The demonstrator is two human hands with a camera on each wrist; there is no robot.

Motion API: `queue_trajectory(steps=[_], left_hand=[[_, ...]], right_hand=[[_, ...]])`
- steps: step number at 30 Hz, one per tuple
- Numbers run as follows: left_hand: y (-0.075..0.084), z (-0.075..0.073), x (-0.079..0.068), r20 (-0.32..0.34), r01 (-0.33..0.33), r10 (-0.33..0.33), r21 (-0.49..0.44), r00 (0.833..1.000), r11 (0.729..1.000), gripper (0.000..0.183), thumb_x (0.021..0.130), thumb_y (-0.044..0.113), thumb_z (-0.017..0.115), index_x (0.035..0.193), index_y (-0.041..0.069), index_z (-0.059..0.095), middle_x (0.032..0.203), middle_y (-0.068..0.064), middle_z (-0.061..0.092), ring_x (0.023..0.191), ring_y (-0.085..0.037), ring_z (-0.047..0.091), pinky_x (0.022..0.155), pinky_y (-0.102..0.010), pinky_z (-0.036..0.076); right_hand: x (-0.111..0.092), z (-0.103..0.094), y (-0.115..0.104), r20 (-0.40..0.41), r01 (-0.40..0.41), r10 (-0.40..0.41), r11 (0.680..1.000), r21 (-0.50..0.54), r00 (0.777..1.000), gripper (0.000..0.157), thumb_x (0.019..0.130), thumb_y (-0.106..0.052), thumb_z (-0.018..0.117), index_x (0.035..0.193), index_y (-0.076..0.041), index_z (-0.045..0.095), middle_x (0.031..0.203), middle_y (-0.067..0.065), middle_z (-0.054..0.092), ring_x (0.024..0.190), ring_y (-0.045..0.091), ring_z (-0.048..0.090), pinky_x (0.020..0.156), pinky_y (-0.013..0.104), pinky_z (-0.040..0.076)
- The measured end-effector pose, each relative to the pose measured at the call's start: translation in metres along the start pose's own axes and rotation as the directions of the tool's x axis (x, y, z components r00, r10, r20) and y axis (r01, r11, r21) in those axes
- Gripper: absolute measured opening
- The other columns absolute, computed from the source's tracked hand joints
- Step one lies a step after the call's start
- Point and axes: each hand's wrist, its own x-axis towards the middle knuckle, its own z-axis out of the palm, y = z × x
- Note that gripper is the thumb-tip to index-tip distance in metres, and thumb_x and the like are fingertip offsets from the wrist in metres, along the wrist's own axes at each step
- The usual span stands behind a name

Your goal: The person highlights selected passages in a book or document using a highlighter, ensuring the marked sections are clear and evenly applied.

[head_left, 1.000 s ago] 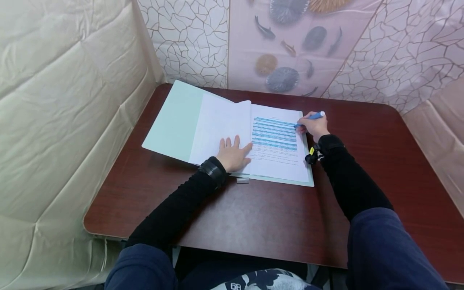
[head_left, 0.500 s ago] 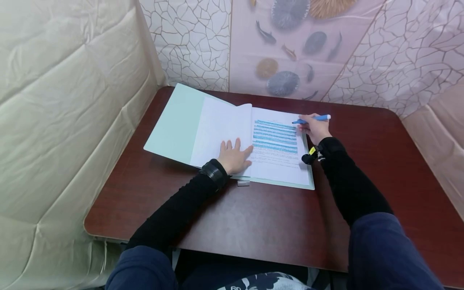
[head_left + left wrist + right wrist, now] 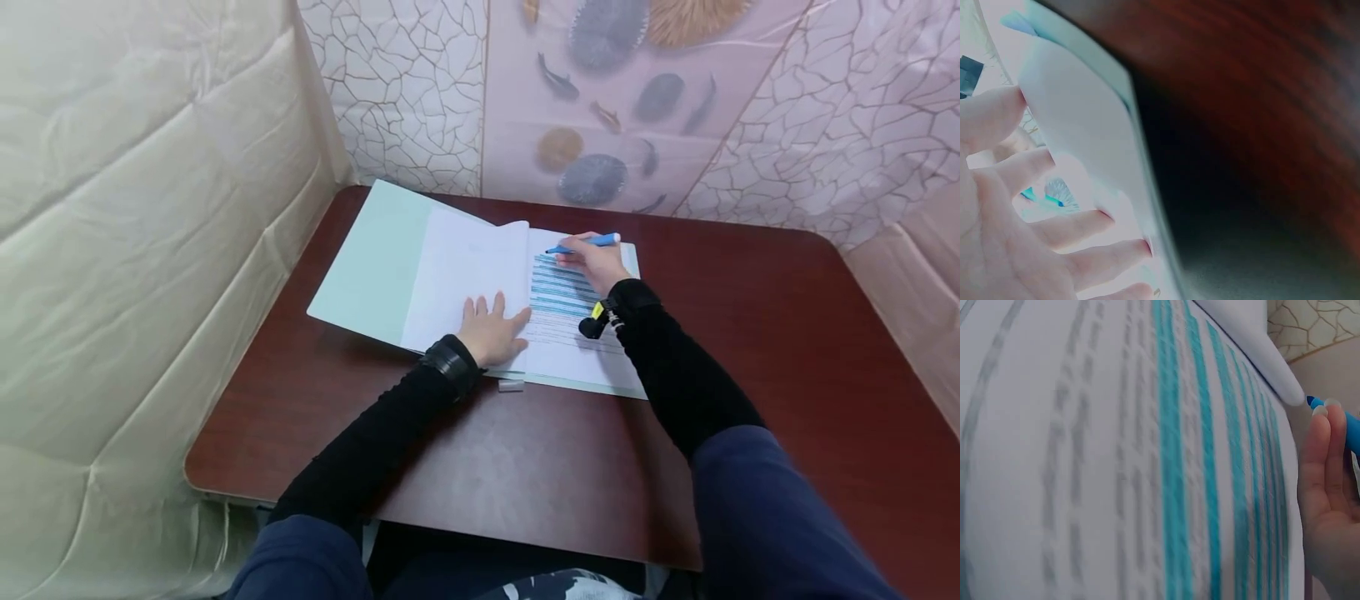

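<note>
My right hand (image 3: 602, 268) holds a blue marker (image 3: 606, 240) between thumb and fingers, its tip over the upper left of the printed page (image 3: 581, 367). Bright blue stripes (image 3: 558, 293) cover the upper lines of print; the lower lines are unmarked. In the right wrist view the dark marker tip (image 3: 1310, 400) shows just beyond the fingertips. My left hand (image 3: 491, 337) rests with fingers spread on the turned-back white sheets (image 3: 467, 250), close to the fold. All this paper lies in an opened pale green folder (image 3: 369, 267).
A small grey piece (image 3: 512, 386) lies on the brown table (image 3: 540, 467) just in front of the folder. Cream quilted fabric (image 3: 150, 250) hangs at the left, and a patterned backdrop (image 3: 408, 100) rises behind the table.
My right hand has moved left with the marker, from the ends of the lines at the page's right edge to the upper left of the text. My left hand has stayed on the sheets.
</note>
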Motion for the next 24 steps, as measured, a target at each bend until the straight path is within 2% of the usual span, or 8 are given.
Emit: queue_trajectory(steps=[9, 16, 24], left_hand=[[-0.003, 0.003, 0.002, 0.001, 0.0, 0.0, 0.01, 1.0, 1.0, 0.06, 0.1, 0.05, 0.04, 0.154, 0.033, 0.021, 0.162, -0.019, 0.013, 0.147, -0.046, 0.016, 0.119, -0.058, 0.009], [-0.003, 0.002, 0.004, -0.001, 0.004, -0.004, 0.027, 1.0, 1.0, 0.06, 0.1, 0.05, 0.04, 0.154, 0.032, 0.021, 0.162, -0.019, 0.014, 0.146, -0.045, 0.018, 0.119, -0.058, 0.01], [-0.002, 0.001, 0.003, -0.003, -0.002, 0.002, 0.042, 1.0, 0.999, 0.06, 0.1, 0.05, 0.041, 0.154, 0.032, 0.022, 0.161, -0.02, 0.015, 0.146, -0.046, 0.02, 0.119, -0.058, 0.011]], right_hand=[[0.015, 0.012, 0.018, -0.045, 0.006, -0.007, 0.999, -0.033, 0.999, 0.011, 0.088, -0.01, 0.069, 0.094, -0.005, 0.062, 0.091, 0.011, 0.074, 0.075, 0.017, 0.072, 0.077, 0.03, 0.059], [0.002, 0.018, 0.014, -0.043, 0.037, -0.041, 0.995, -0.093, 0.998, 0.015, 0.089, -0.008, 0.067, 0.101, 0.0, 0.062, 0.094, 0.012, 0.074, 0.08, 0.02, 0.072, 0.086, 0.034, 0.057], [0.003, 0.02, 0.016, -0.045, 0.052, -0.058, 0.989, -0.141, 0.997, 0.018, 0.088, -0.01, 0.069, 0.1, 0.001, 0.06, 0.095, 0.014, 0.075, 0.081, 0.021, 0.074, 0.088, 0.037, 0.056]])
